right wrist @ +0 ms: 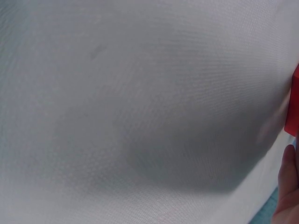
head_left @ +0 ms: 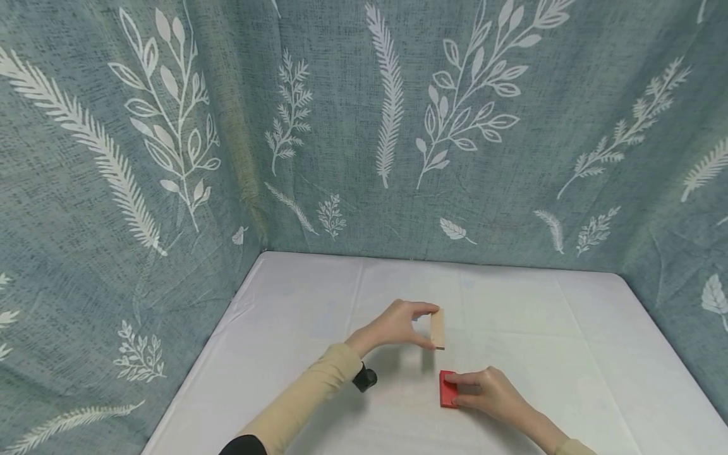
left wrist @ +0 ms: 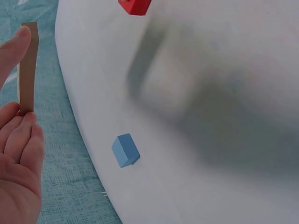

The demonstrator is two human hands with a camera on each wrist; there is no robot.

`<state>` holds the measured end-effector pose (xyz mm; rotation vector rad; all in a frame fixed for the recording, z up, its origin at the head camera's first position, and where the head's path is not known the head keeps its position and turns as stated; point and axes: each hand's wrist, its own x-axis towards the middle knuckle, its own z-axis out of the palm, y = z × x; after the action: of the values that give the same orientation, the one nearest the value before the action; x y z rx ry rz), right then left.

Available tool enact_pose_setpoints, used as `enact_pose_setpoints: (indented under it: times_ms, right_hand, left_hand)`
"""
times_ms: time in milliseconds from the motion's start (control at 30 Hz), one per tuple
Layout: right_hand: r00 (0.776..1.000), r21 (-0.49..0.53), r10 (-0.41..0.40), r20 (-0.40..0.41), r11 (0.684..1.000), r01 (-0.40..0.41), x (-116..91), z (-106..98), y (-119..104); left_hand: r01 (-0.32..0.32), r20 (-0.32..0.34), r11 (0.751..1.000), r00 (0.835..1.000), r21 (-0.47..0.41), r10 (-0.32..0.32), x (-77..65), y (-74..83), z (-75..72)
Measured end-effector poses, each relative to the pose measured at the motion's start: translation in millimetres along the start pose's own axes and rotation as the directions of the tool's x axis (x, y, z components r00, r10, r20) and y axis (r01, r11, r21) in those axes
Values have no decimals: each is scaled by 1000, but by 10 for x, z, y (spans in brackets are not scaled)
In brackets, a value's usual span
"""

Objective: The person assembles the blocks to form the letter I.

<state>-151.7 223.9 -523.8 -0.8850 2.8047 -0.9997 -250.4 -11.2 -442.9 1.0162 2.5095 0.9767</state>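
My left hand [head_left: 396,325] grips a flat pale wooden block [head_left: 437,330] by its two ends, thumb at one end and fingertips at the other. The left wrist view shows this block [left wrist: 29,74] held up over the table, its shadow falling on the cloth. Nearer to me, my right hand [head_left: 493,393] pinches a red block [head_left: 447,393] between thumb and fingers. Only an edge of the red block [right wrist: 293,109] enters the right wrist view, beside the fingers. A small blue block [left wrist: 125,150] lies on the cloth beyond my left hand, mostly hidden in the head view.
A white cloth covers the table [head_left: 569,354]. Green-blue curtains [head_left: 352,139] with white leaf prints stand behind it and along both sides. A black device [head_left: 364,378] is worn at my left wrist.
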Motion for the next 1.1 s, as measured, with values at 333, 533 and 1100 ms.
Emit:
enact_pose_setpoints:
  times_ms: [333, 533, 1100]
  right_hand:
    - [1000, 24, 8, 6, 1000, -8, -11, -2, 10]
    - [1000, 41, -7, 1, 999, 7, -13, -2, 7]
    - [999, 44, -38, -29, 998, 39, -8, 11, 65]
  left_hand:
    - [-2, 4, 1000, 1000, -14, 2, 86, 51, 49]
    - [2, 8, 999, 1000, -38, -2, 117, 78, 101]
    - [31, 28, 999, 999, -42, -30, 182, -15, 363]
